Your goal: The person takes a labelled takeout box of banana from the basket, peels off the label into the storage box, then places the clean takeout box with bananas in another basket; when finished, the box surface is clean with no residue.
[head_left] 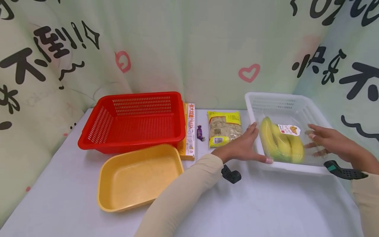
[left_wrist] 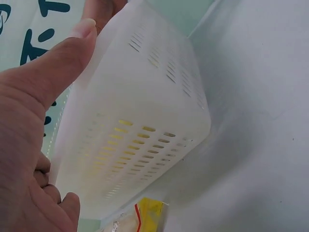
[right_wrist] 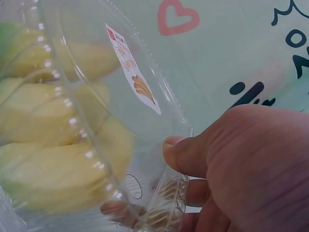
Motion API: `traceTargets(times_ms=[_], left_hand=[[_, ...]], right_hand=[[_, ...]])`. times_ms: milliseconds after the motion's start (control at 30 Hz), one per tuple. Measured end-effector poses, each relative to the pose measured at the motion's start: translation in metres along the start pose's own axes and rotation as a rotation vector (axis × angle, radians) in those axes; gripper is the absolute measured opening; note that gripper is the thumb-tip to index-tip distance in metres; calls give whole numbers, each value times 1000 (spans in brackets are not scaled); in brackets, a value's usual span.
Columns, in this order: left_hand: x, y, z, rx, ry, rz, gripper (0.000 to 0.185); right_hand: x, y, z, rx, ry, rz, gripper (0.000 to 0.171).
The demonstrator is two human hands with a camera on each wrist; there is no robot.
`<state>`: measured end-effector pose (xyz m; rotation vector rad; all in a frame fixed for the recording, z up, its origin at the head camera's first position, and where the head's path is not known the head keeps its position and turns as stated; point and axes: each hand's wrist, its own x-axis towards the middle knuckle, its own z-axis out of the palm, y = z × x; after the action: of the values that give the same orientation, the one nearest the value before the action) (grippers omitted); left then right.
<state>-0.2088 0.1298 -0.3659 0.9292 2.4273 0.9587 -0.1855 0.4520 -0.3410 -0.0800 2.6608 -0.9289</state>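
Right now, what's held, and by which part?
Right hand pinches the banana package by its right edge; left hand at the white basket, grip unclear.

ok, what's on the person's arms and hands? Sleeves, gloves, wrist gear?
Left hand and right hand: bare, no gloves. Left sleeve and right sleeve: long, plain beige. Black wrist gear on both sides: left wristband all black where visible, right wristband with a green patch near one end. No cables visible.
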Motion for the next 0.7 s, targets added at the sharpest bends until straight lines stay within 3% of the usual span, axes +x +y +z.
traceTargets(times_ms=[367, 700], left_hand=[[0, -1, -1, -11, 5, -13, 117], [-1, -1, -1, -20, 16, 38, 117]], right_hand=[[-3, -20, -16, -48, 79, 11, 69], [-15, -43, -27, -40, 120, 15, 71]])
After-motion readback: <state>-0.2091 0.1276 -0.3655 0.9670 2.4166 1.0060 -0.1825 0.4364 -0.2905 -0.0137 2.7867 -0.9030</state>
